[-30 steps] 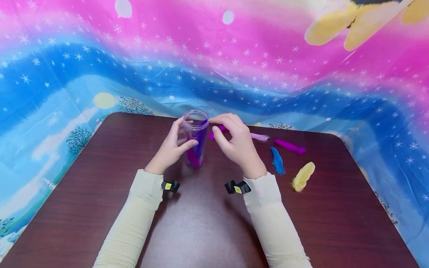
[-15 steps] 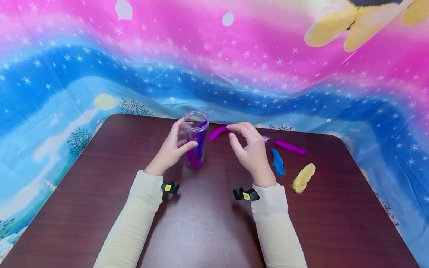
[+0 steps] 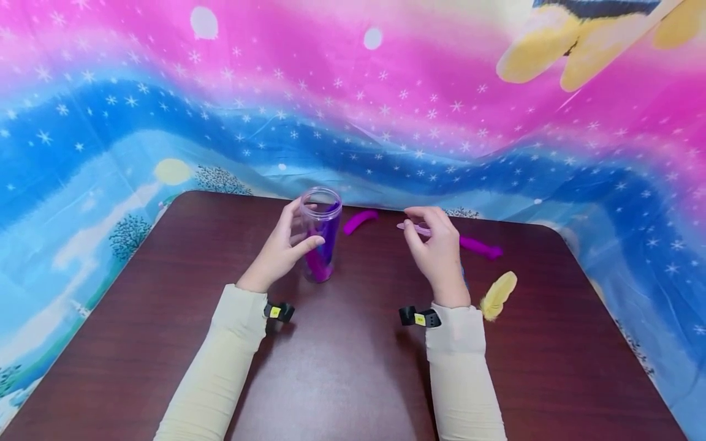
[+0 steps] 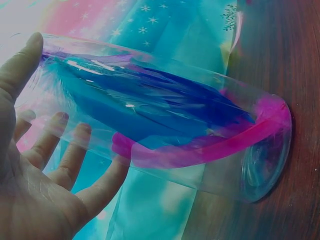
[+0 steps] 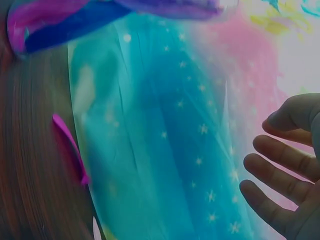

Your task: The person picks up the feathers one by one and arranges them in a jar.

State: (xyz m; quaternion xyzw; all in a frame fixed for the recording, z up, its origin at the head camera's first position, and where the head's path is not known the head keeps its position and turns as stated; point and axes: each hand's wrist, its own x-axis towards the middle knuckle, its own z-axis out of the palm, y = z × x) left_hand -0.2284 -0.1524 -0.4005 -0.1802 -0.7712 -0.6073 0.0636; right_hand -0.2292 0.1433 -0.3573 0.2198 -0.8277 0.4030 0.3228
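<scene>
My left hand [image 3: 281, 248] grips a tall clear jar [image 3: 311, 214], thumb across its near side and fingers behind it. The jar stands upright on the table with its mouth uncovered. Inside are blue feathers [image 4: 165, 105], some purple, and a curved magenta strip [image 4: 200, 152]. My right hand [image 3: 438, 251] hovers over the table to the right, fingers slightly bent and spread apart, holding nothing in the right wrist view. A pale pink feather [image 3: 421, 230] overlaps its thumb in the head view; in the right wrist view its tip [image 5: 96, 229] lies low on the table, away from the fingers.
A curved magenta strip [image 3: 361, 221] lies between jar and right hand. Beyond that hand lie another magenta strip [image 3: 482, 247] and a yellow feather [image 3: 499, 295]. A blue feather [image 3: 466, 280] is mostly hidden by the right wrist. A patterned cloth [image 3: 331, 122] hangs behind the brown table [image 3: 331, 380].
My right hand has moved right, from beside the jar's mouth past the magenta strip to above the pale pink feather, now covering most of the blue feather. The left hand stays on the jar.
</scene>
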